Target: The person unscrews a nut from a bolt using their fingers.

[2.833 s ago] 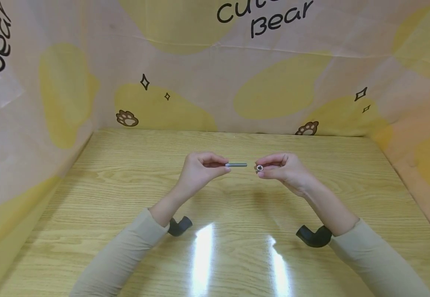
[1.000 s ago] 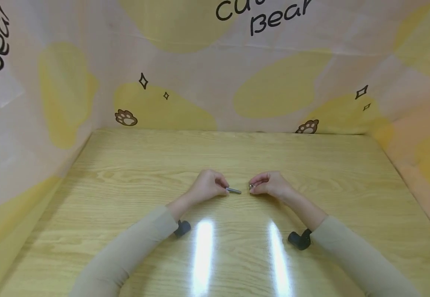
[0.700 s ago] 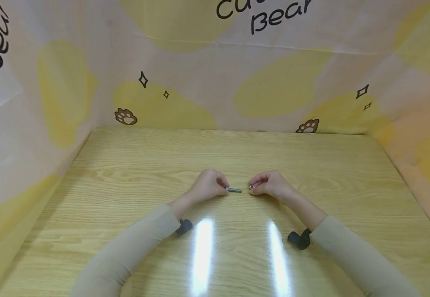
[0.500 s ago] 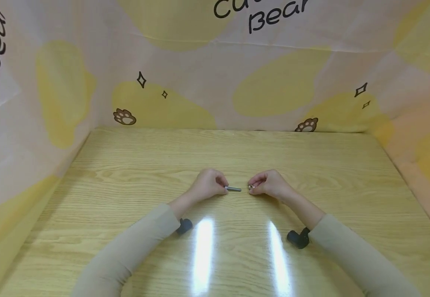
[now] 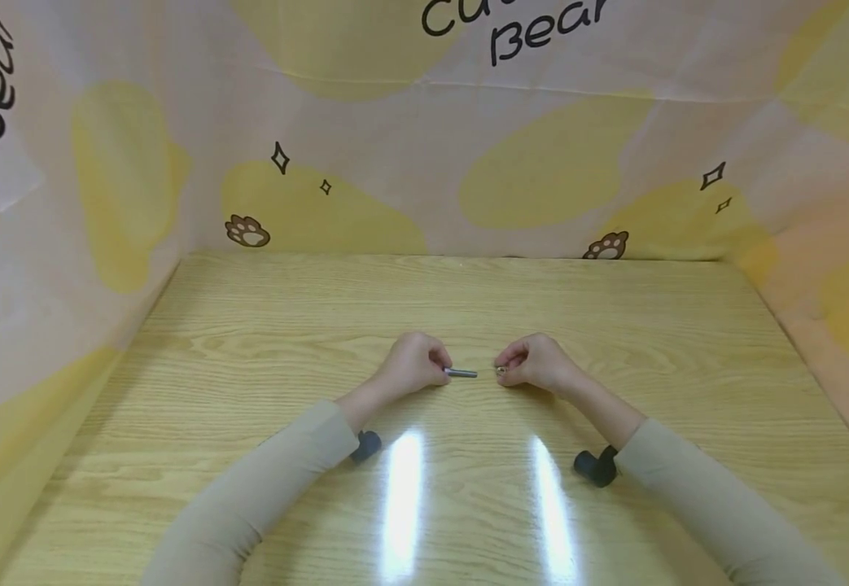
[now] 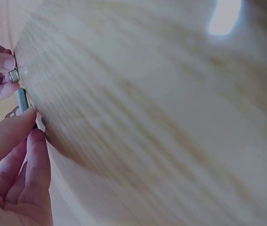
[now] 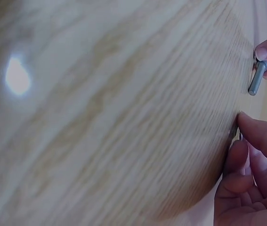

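Observation:
My left hand [image 5: 413, 363] pinches a grey metal bolt [image 5: 463, 373] near its head, between thumb and fingertips. The shank lies roughly level and points right. Across a small gap, my right hand [image 5: 537, 363] pinches a small shiny metal nut [image 5: 501, 370], mostly covered by the fingertips. In the left wrist view the nut [image 6: 13, 76] shows as a short silver ring just beyond the free end of the bolt [image 6: 22, 99]. Bolt and nut are apart. The right wrist view shows the bolt [image 7: 257, 81] clearly, while the nut is nearly hidden there.
Both hands are low over a glossy wood-grain table [image 5: 285, 301]. Fabric walls [image 5: 424, 163] with yellow patches and paw prints enclose its back and sides. Dark wrist-worn pieces [image 5: 596, 466] stick out beneath both forearms. Bright light reflections [image 5: 404, 505] lie on the near tabletop.
Since the earliest frame both hands have come down and nearer to me, still holding bolt and nut. In the last half second the right hand has shifted slightly right, widening the gap.

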Action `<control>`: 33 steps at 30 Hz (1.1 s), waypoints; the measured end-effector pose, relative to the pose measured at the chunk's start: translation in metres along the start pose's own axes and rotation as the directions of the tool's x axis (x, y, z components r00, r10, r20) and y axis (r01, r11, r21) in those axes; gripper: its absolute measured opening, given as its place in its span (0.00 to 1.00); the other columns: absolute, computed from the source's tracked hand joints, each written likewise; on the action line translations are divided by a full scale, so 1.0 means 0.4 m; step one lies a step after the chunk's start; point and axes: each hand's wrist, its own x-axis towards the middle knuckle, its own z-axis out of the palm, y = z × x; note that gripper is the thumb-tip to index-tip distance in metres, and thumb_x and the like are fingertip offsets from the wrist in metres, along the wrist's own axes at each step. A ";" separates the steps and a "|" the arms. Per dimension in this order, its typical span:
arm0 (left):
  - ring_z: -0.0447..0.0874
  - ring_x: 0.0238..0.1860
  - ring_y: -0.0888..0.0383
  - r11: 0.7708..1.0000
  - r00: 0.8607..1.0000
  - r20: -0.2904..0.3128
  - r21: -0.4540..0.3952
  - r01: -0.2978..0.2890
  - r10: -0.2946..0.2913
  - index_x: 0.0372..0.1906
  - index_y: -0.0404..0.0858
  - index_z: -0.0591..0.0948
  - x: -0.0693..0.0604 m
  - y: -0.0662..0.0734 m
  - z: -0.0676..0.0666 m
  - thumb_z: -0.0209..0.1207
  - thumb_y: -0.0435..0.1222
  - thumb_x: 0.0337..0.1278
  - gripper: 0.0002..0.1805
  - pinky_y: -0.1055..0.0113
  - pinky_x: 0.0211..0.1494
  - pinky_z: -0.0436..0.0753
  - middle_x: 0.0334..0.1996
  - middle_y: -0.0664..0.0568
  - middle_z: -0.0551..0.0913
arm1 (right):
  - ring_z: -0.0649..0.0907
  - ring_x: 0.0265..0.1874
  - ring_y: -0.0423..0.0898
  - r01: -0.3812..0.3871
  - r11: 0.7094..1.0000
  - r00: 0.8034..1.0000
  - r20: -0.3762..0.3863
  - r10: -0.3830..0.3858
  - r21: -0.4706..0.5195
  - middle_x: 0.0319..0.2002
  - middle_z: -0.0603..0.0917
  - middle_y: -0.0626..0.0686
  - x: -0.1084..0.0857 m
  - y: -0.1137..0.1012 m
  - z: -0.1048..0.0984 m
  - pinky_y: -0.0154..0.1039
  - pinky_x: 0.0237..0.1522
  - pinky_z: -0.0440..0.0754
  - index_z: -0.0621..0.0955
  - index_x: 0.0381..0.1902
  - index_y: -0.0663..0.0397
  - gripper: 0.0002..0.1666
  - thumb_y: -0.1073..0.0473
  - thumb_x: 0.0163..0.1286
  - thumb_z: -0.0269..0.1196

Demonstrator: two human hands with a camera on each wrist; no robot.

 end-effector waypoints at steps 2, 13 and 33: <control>0.78 0.26 0.62 1.000 1.000 -0.006 0.008 -0.023 0.023 0.25 0.35 0.84 -0.001 0.001 0.001 0.70 0.26 0.39 0.06 0.73 0.34 0.78 0.24 0.54 0.83 | 0.74 0.25 0.42 0.003 1.000 1.000 0.005 -0.003 -0.005 0.25 0.79 0.50 0.000 0.001 -0.003 0.33 0.27 0.74 0.84 0.34 0.63 0.12 0.69 0.48 0.72; 0.75 0.23 0.63 0.999 0.999 0.000 0.038 -0.037 0.037 0.24 0.35 0.83 -0.002 0.001 0.004 0.69 0.24 0.39 0.07 0.76 0.29 0.76 0.23 0.53 0.81 | 0.74 0.23 0.41 0.003 1.000 0.999 0.054 -0.005 0.024 0.23 0.80 0.49 0.005 -0.004 -0.005 0.30 0.24 0.73 0.84 0.33 0.64 0.11 0.71 0.49 0.71; 0.78 0.52 0.46 0.948 0.991 -0.024 0.295 -0.116 0.129 0.47 0.34 0.81 -0.042 -0.009 -0.096 0.66 0.37 0.50 0.18 0.53 0.57 0.75 0.50 0.41 0.80 | 0.78 0.45 0.55 0.279 0.928 0.957 -0.005 -0.289 -0.245 0.45 0.80 0.60 -0.073 0.048 -0.169 0.49 0.47 0.77 0.78 0.50 0.64 0.20 0.60 0.62 0.65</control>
